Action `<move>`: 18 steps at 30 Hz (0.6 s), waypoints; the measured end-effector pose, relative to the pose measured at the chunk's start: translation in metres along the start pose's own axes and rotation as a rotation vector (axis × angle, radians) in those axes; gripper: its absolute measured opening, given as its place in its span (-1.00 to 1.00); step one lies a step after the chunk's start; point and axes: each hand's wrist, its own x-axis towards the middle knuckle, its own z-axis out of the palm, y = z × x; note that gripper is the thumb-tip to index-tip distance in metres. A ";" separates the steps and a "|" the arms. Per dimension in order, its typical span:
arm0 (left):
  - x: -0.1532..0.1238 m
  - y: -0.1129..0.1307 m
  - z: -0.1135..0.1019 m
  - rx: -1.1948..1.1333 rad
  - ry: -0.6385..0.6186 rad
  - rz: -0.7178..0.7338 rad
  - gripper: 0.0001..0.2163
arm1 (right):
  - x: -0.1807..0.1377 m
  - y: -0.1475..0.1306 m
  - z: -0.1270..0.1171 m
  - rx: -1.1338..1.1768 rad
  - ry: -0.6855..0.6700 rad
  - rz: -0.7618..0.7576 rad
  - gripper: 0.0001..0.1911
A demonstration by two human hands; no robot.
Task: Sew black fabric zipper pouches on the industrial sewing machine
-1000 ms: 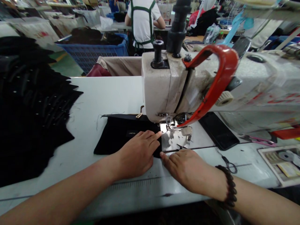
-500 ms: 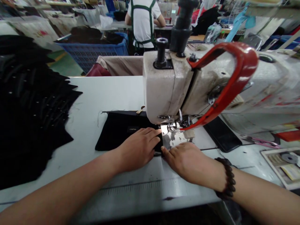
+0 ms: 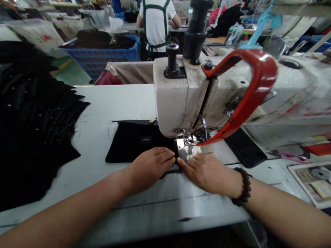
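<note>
A black fabric pouch [image 3: 124, 146] with a small label [image 3: 146, 140] lies flat on the sewing machine bed, its right edge beside the presser foot [image 3: 180, 142]. My left hand [image 3: 152, 167] rests on the pouch's lower right part, fingers stretched toward the needle area. My right hand [image 3: 208, 172] lies over the metal plate [image 3: 190, 152], its thumb tip touching the pouch's lower right corner. The right fingertips are partly hidden. A zipper pull [image 3: 153, 120] shows at the pouch's top edge, which runs behind the machine head [image 3: 173, 100].
A red curved guard [image 3: 263, 79] arches over the machine. Stacked black pieces [image 3: 33, 131] cover the left side. On the right lie a black flat piece [image 3: 245, 148], pink-handled snips [image 3: 293, 156] and a tray [image 3: 297, 172]. A co-worker [image 3: 156, 26] sits beyond a blue crate [image 3: 103, 57].
My left hand has drawn back slightly from the presser foot, toward me. The right hand has shifted a little left and up. The view has moved slightly.
</note>
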 end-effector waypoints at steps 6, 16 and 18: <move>-0.002 0.001 -0.002 0.002 0.060 0.012 -0.72 | 0.000 -0.003 -0.001 0.112 0.144 0.023 -0.80; -0.004 -0.002 0.000 -0.021 0.027 0.009 -0.73 | -0.015 0.023 -0.031 0.225 0.010 0.263 -0.76; -0.005 -0.002 0.000 -0.030 0.009 0.002 -0.75 | -0.021 0.030 -0.037 0.207 -0.035 0.336 -0.60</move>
